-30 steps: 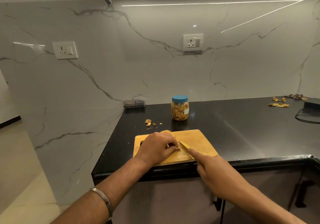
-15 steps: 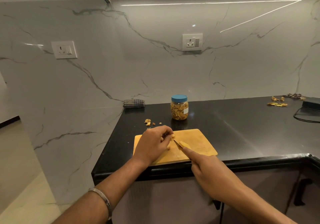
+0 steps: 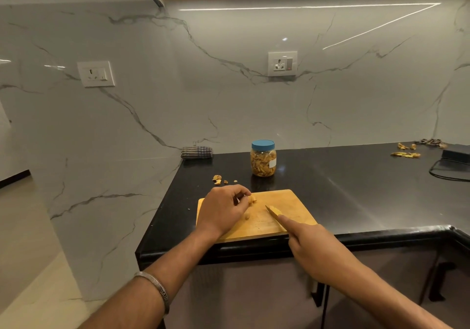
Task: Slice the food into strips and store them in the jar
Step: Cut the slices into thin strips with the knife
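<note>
A wooden cutting board (image 3: 292, 201) lies at the front edge of the black counter. My left hand (image 3: 223, 209) is curled over its left side and pinches a small yellow-brown piece of food (image 3: 252, 199) at the fingertips. A tiny cut bit (image 3: 247, 217) lies by the hand. My right hand (image 3: 315, 249) grips a knife (image 3: 273, 211), index finger stretched along the blade, which is lifted off the food and points toward the left hand. Behind the board stands a clear jar (image 3: 263, 159) with a blue lid screwed on, filled with strips.
Food scraps (image 3: 218, 179) lie on the counter (image 3: 356, 188) left of the jar. A folded checked cloth (image 3: 196, 152) sits against the marble wall. More peels (image 3: 405, 154) and a black device with a cable (image 3: 455, 160) are at the far right.
The knife has drawn back to the right, away from the food. My left hand has lifted the piece slightly and shifted it toward the board's back left.
</note>
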